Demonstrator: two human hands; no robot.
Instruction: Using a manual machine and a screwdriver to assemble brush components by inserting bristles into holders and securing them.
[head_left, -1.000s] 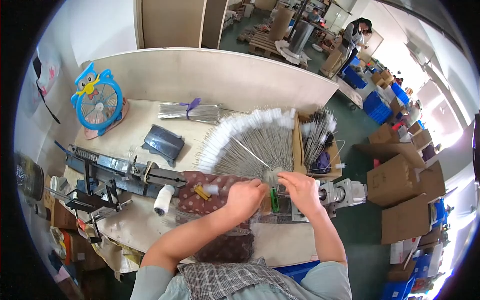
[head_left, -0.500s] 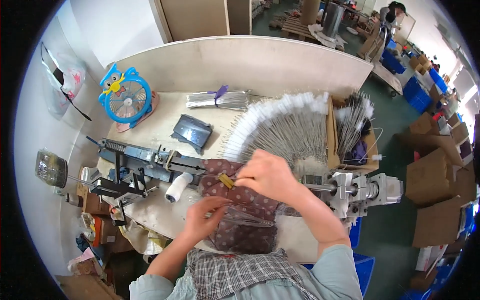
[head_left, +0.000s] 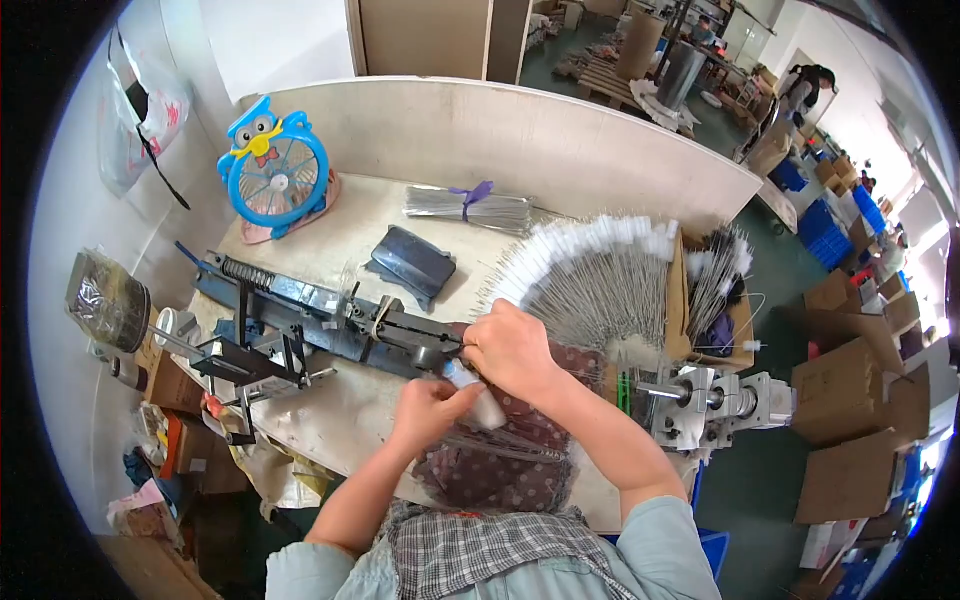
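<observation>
Brown cloth (head_left: 505, 488) with pale dots lies in front of the person, and a white roll (head_left: 484, 407) sits over its far left part. Just beside the roll is the left hand (head_left: 430, 412), its thumb and fingertips close together by it, though I cannot tell if they grip it. The right hand (head_left: 508, 348) is over the far edge of the cloth, fingers curled in; I cannot tell if they pinch anything. Far to the right of the cloth stands a card box (head_left: 679, 308), full of thin metal sticks (head_left: 705, 272) with white tips, plus something purple (head_left: 716, 334). Well past that, on the floor, are a blue crate (head_left: 826, 235) and a big open box (head_left: 845, 385); their insides are hard to see. Beyond the cloth, lots more sticks spread out in a big fan shape (head_left: 600, 290). A dark pouch (head_left: 415, 264) and a tied bundle (head_left: 480, 208) lie farther back, and a blue owl fan (head_left: 280, 180) stands far left. A long rail (head_left: 330, 322) comes from the left up to the cloth, and the right hand hides its tip. Right of the cloth stands a metal machine (head_left: 700, 405).
</observation>
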